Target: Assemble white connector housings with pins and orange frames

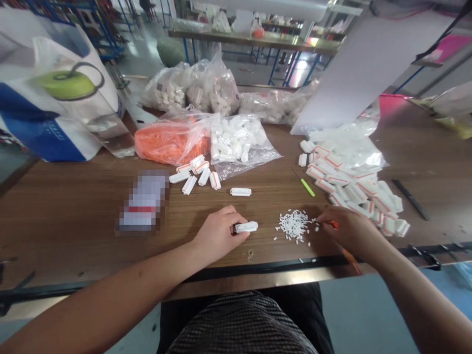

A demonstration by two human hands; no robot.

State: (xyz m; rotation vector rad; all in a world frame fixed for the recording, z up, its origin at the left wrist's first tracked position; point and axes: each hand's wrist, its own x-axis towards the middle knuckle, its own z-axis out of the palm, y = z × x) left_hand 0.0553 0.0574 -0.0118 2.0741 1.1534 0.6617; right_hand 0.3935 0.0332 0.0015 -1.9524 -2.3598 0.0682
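Observation:
My left hand (221, 231) is closed around a white plastic housing (246, 226) with a row of small slots, its end pointing right. To its right lies a loose heap of tiny white plastic pieces (294, 224). At the heap's right edge is my right hand (346, 228), fingers curled, with an orange strip (352, 260) passing through it and showing on both sides. Its fingertips are close to a few tiny pieces; whether they pinch one I cannot make out. Beyond my left hand lies a single white housing (241, 191).
Several housings (189, 185) lie left, before an orange-filled bag (171, 142) and a bag of white parts (236, 140). A pile of orange-edged housings (356, 189) stands right. A green-handled tool (307, 187) and a black stick (410, 199) lie on the table (84, 246).

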